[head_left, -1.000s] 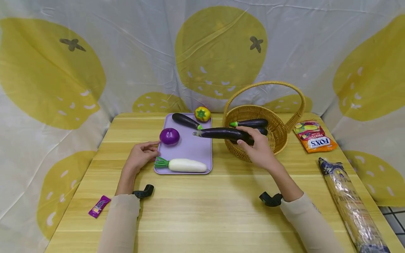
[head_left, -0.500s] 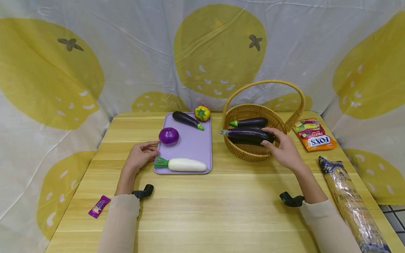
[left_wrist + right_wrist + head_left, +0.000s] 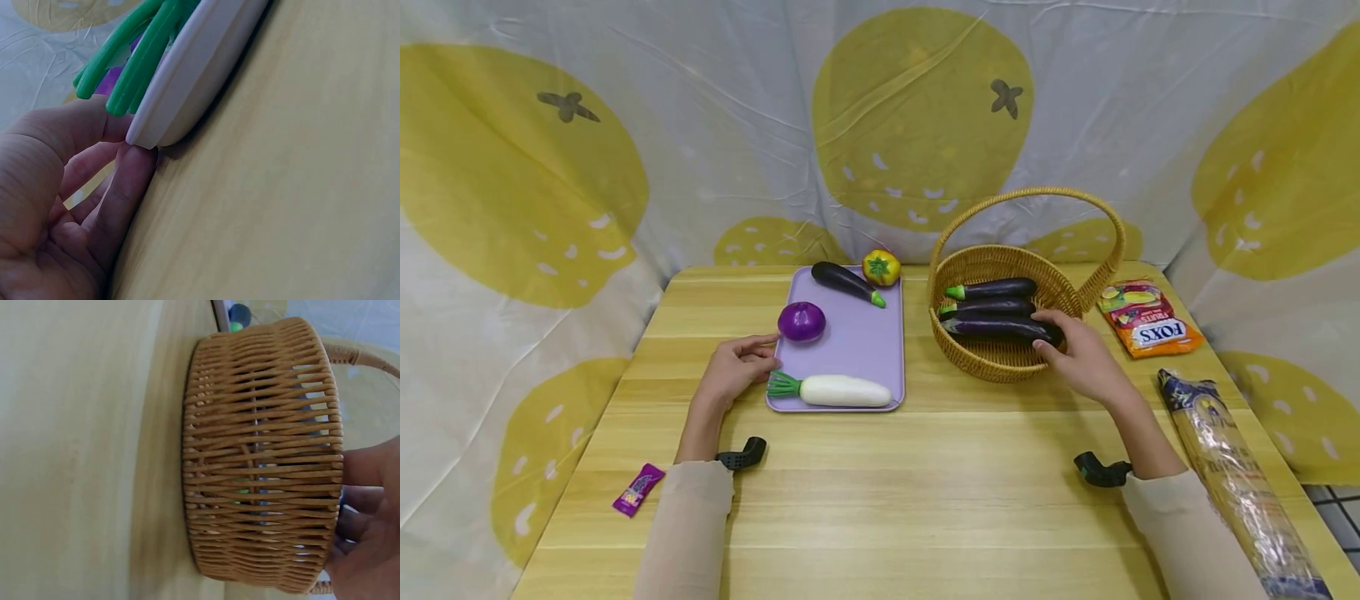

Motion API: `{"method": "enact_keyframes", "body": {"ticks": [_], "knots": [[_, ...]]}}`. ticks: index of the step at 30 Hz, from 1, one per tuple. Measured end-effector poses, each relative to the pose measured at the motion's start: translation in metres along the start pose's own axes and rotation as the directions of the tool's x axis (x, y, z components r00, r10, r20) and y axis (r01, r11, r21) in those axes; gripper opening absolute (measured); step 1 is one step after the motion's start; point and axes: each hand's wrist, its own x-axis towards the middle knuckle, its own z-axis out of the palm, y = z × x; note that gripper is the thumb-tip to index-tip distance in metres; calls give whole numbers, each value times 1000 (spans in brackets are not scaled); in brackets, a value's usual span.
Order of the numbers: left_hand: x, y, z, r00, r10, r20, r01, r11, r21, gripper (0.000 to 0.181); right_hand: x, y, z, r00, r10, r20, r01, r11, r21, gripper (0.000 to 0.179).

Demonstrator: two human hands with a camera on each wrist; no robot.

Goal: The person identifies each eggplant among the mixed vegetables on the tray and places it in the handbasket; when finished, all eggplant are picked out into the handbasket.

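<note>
My left hand pinches the left rim of a lilac tray, thumb and fingers on either side of the rim in the left wrist view. A white radish with green leaves, a purple onion-like ball and a dark eggplant lie on the tray. My right hand holds one end of a long eggplant inside the wicker basket. Two more eggplants lie behind it there. In the right wrist view the basket wall hides most of the contents, and my fingers reach over its rim.
A yellow pepper-like vegetable sits at the tray's far right corner. The tall basket handle arches over the basket. To the right lie a FOX'S candy bag and a long plastic package. A small purple packet lies front left.
My right hand has carried the long eggplant rightward from over the tray's edge and lowered it into the basket, in front of the other two. The left hand has stayed at the tray.
</note>
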Motion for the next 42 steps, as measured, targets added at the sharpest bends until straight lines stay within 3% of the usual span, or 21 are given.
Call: {"method": "enact_keyframes", "body": {"ticks": [6,10,18,26,42], "knots": [[-1,1,0,1000,-9,-11,8,1000,-8,54,8,-1,1,994,0,110,8,997,-70,43],[-2,2,0,1000,-10,-4,10,1000,-18,55,11,-3,5,990,11,139,-1,998,-69,43],[0,2,-1,1000,-9,-6,9,1000,-8,53,9,-6,9,996,37,77,-36,999,-10,49],[-1,1,-1,1000,-10,5,10,1000,-4,54,10,-12,17,998,-15,-56,21,992,126,49],[-3,1,0,1000,-19,-9,19,1000,-14,53,33,-74,49,993,-101,-67,116,946,304,42]]}}
